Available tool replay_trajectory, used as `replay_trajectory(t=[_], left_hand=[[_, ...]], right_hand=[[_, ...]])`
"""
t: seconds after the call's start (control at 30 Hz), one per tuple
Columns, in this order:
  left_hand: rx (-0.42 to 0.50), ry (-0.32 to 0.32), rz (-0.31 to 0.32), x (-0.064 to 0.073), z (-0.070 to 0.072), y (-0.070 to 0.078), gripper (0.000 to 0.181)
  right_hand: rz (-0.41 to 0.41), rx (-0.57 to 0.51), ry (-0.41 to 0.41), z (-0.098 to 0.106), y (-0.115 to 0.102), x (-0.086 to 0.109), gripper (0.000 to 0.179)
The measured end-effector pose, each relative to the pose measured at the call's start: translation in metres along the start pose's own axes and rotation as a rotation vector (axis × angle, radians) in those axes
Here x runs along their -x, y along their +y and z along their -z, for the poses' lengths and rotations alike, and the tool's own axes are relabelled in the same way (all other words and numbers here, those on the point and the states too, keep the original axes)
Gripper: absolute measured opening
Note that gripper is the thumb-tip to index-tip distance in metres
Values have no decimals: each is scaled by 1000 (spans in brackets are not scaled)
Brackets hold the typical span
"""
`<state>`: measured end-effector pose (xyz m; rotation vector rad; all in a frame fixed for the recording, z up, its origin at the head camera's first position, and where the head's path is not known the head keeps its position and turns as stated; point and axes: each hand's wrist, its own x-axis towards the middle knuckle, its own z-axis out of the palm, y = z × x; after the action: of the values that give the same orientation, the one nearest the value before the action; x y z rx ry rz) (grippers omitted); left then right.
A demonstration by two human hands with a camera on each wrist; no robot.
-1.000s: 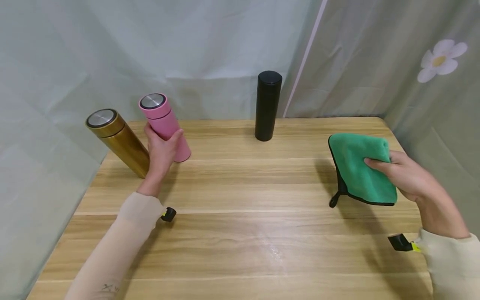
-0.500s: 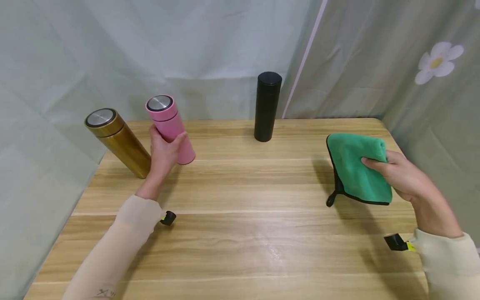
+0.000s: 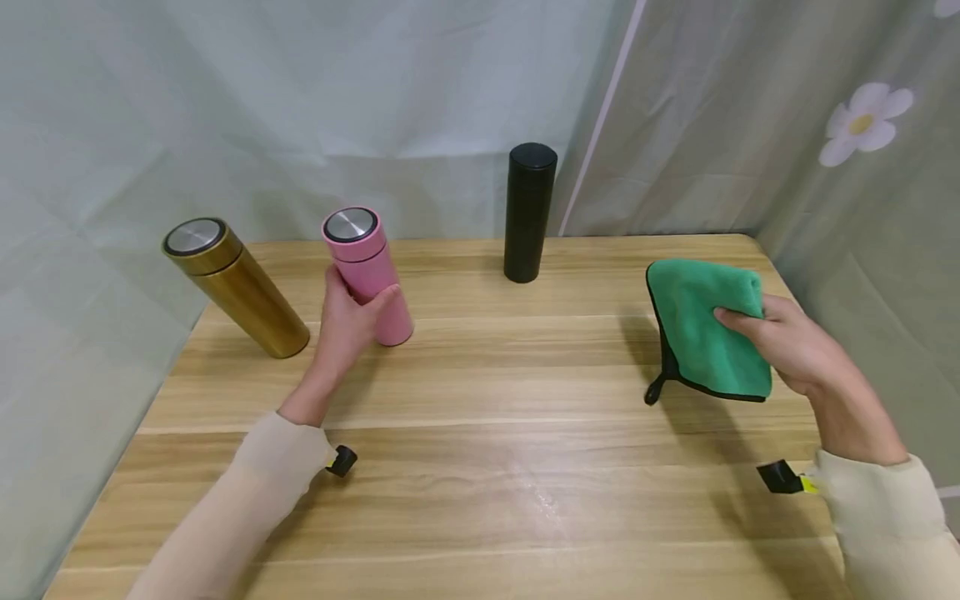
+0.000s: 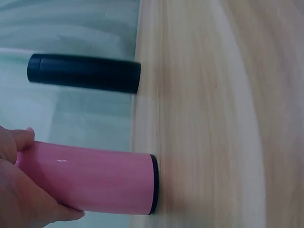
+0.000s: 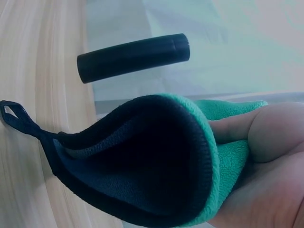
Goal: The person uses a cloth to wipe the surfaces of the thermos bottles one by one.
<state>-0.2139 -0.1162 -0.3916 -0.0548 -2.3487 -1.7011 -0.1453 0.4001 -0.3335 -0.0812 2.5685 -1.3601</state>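
- 1 pink bottle [image 3: 369,271] is in the left hand [image 3: 347,327], whose thumb and fingers curl round its body; it cannot be told whether its base touches the wooden table [image 3: 480,450].
- 1 green cloth [image 3: 701,325] is pinched in the right hand [image 3: 802,346], thumb across its green face, above the table's right side; it has a dark inner side, black edging and a black loop [image 5: 19,121] at a lower corner.
- The 2 hands are well apart.
- 1 gold bottle [image 3: 251,300] stands upright to the left of the pink bottle, near it.
- 1 black bottle [image 3: 528,217] stands upright towards the back edge, between the pink bottle and the cloth.
- 1 white flower [image 3: 864,125] with a yellow centre shows on the curtain [image 3: 412,100] at right.
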Motion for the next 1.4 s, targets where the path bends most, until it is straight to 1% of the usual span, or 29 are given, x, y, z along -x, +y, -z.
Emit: replay_trajectory(t=[0.2, 0.33, 0.57, 0.73, 0.9, 1.17, 1.4], left_hand=[[24, -75, -9, 12, -13, 6, 78], [52, -119, -14, 19, -23, 13, 78], [70, -197, 18, 30, -39, 21, 80], [100, -231, 33, 38, -50, 28, 79], [106, -254, 41, 46, -60, 34, 80], [123, -291, 36, 58, -76, 39, 81], [160, -338, 22, 70, -91, 48, 80]], right_hand=[[-3, -20, -19, -3, -1, 0, 55], [10, -27, -15, -6, -3, 0, 55], [21, -26, -2, -9, -6, 2, 55], [26, -17, 13, -9, -8, 2, 56], [40, -24, 17, -9, -9, 3, 56], [39, -27, 18, -11, -9, 3, 56], [50, -32, 26, -11, -10, 3, 56]])
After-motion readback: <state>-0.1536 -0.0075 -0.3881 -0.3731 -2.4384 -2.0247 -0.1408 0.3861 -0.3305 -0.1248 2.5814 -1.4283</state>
